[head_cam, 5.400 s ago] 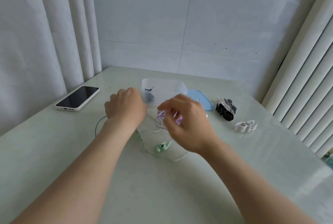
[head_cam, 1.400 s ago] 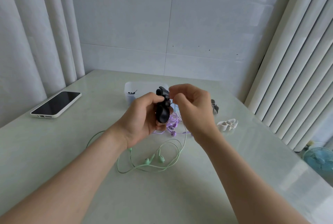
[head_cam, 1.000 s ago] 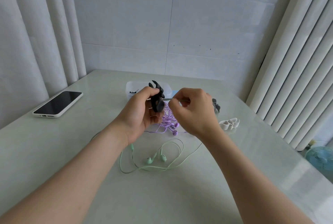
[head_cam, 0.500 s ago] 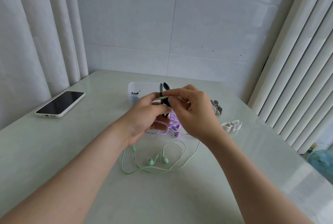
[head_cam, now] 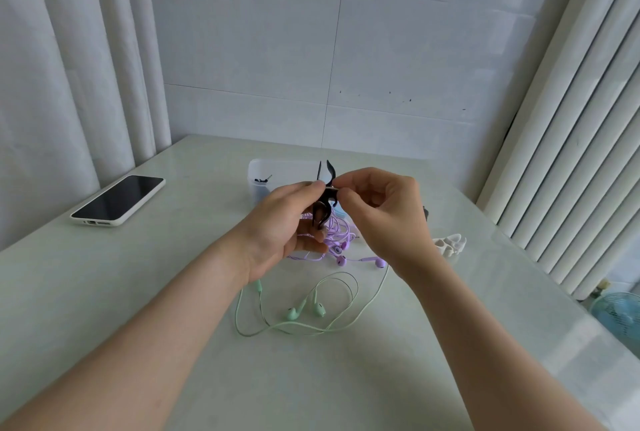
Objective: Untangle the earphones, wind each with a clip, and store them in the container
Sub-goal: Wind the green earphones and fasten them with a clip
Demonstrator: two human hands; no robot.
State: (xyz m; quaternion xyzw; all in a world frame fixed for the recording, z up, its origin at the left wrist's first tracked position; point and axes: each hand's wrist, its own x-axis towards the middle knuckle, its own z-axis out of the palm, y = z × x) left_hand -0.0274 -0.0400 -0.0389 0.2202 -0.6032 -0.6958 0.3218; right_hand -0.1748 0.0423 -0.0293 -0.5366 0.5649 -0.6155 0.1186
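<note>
My left hand grips a black winder clip upright above the table. My right hand pinches the end of the green cable at the clip's middle. That cable runs down under my right wrist to the green earphones, which lie in loose loops on the table. Purple earphones lie in a heap behind my hands, partly hidden. The clear container stands beyond them, with a dark item in its left part.
A phone in a white case lies at the left. White clips sit at the right, with a dark clip peeking out behind my right hand. A blue lid edge shows between my hands. Curtains flank the table.
Since a second ago my right hand has brought the green cable end onto the black clip's middle. The clip has turned more upright in my left hand.
</note>
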